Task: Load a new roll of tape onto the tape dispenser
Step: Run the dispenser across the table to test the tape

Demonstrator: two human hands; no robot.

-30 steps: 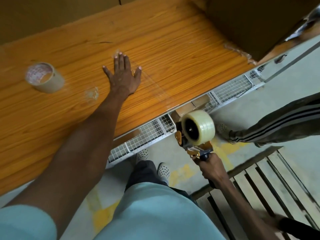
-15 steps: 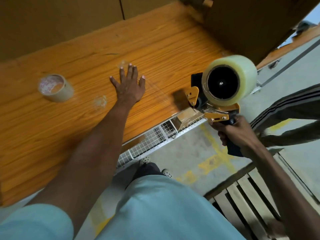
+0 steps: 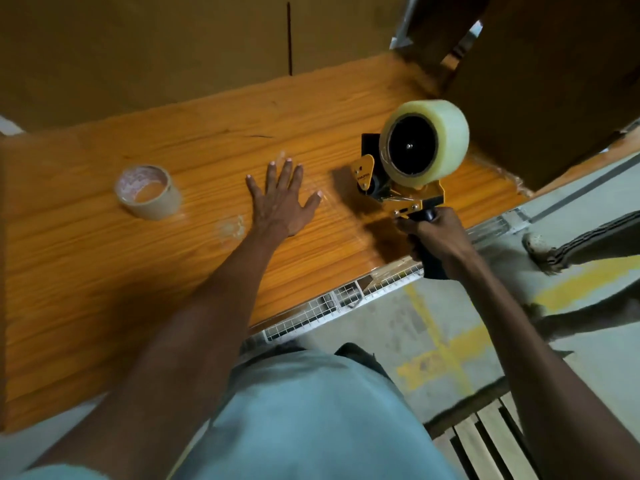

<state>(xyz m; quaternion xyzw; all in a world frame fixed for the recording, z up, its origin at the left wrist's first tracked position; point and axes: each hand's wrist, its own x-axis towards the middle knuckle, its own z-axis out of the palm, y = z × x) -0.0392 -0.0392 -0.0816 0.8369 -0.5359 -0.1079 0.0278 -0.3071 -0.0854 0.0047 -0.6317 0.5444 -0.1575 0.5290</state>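
while the right hand (image 3: 438, 239) is wrapping its fingers tight around the black handle of the tape dispenser (image 3: 403, 188), carrying the clear tape roll (image 3: 424, 142) just above the wooden table (image 3: 104, 289), the left hand (image 3: 282, 202) is lying flat, fingers spread and empty, seemingly bracing.

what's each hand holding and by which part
Right hand grips the tape dispenser by its black handle; left hand holds nothing, flat on the table.
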